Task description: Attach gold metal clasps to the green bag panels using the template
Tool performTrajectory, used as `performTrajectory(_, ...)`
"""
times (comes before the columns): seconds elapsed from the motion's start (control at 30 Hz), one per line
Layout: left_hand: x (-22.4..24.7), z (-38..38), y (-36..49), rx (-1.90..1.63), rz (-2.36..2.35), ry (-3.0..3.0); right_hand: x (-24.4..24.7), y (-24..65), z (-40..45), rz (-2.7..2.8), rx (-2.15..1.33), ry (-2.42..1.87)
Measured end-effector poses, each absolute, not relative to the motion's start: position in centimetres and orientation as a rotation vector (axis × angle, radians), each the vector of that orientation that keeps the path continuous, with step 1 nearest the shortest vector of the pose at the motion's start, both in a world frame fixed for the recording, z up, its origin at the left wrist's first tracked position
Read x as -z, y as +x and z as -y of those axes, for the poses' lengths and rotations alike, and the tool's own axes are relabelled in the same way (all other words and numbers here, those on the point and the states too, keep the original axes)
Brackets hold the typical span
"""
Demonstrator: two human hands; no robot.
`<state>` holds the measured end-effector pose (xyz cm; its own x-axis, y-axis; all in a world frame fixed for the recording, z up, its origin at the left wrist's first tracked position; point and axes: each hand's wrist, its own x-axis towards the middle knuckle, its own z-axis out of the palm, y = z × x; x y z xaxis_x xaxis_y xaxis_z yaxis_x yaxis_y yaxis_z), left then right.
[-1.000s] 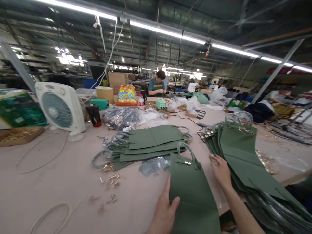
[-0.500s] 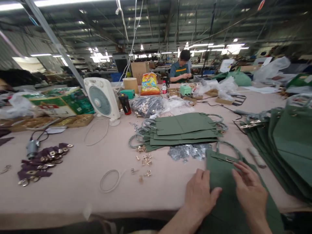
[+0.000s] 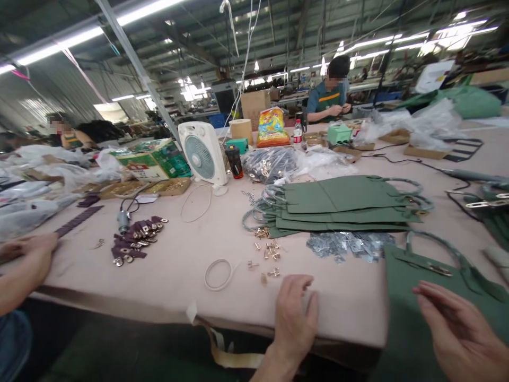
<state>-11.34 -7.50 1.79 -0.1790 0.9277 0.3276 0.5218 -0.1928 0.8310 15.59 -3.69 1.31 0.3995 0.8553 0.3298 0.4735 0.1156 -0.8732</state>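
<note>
Item: one green bag panel (image 3: 403, 313), laid face up at the right of the tabletop (image 3: 159, 286), its lower part carried past the near edge. Fitted with a looped handle (image 3: 447, 245) and a gold-coloured clasp (image 3: 440, 270).

Right hand (image 3: 461, 331): held over the panel below the clasp, fingers extended and slightly bent, nothing gripped; whether the surface is touched cannot be told.

Left hand (image 3: 295, 313): placed left of the panel, apart from it, near loose metal fittings (image 3: 272, 253); fingers loosely curved, nothing seen in them.

Adjacent: a pile of thin metal plates (image 3: 350, 246) and a stack of green panels (image 3: 334, 196).

Handling, as judged: light, flat, fairly stiff yet bendable, easily marked; best taken by both side edges, the clasp being avoided.
</note>
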Motion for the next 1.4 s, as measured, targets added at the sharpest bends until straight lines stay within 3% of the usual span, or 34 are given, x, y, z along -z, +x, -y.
performTrajectory(0.17,-2.1,7.8,-18.4,-1.282,-2.124,1.682,-0.3,14.6,3.2,1.500,-0.662,-1.425)
performTrajectory(0.3,-1.6,7.7,-20.7,-1.139,-2.142,1.709,0.1,12.5,2.6,1.732,-0.670,-1.289)
performTrajectory(0.57,-0.6,8.1,-20.2,-1.232,-1.904,1.670,-0.4,10.1,2.4,1.972,-0.793,-1.118)
performTrajectory(0.8,-1.3,7.5,-15.8,-1.542,-1.316,0.896,-1.3,9.3,2.6,1.912,-0.940,-1.095)
performTrajectory(1.03,-2.8,8.2,-11.1,-1.429,-0.809,0.449,-4.5,7.4,4.3,1.810,-1.063,-0.993)
performTrajectory(1.4,-4.1,9.2,-10.0,-1.432,-0.651,0.309,-4.7,7.2,5.1,1.815,-0.936,-0.959)
